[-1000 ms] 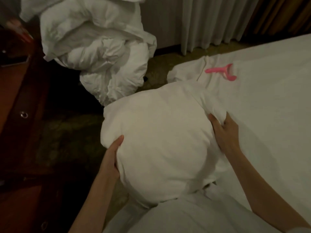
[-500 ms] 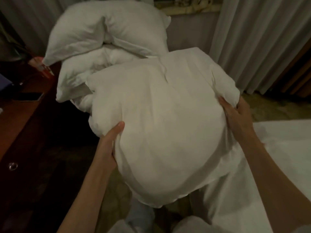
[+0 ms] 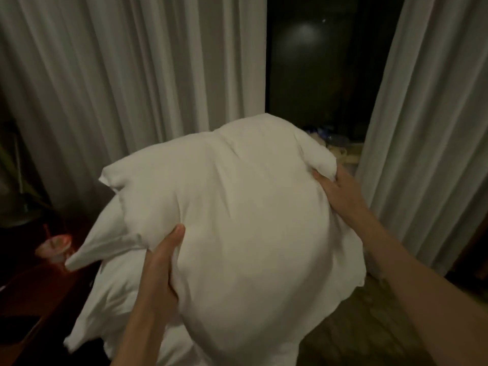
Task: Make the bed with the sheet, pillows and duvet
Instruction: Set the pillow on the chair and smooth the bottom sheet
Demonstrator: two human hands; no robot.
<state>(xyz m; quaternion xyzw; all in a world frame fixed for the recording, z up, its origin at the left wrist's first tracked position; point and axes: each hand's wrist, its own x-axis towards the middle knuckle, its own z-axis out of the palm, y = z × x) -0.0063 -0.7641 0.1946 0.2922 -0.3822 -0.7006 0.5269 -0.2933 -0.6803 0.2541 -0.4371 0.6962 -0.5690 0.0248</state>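
Plump white pillow (image 3: 237,220), creased, gripped by left hand (image 3: 161,262), right hand (image 3: 340,191).

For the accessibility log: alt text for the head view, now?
Both hands hold up a white pillow, left hand gripping its near edge, right hand its far corner. Pale curtains and a dark window are behind; more white bedding lies below.

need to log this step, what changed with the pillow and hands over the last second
The pillow went up from the bed's edge and is now held high before the curtains, above the heap of bedding; the view swung off the bed. The left hand and right hand kept their grips on its two sides.
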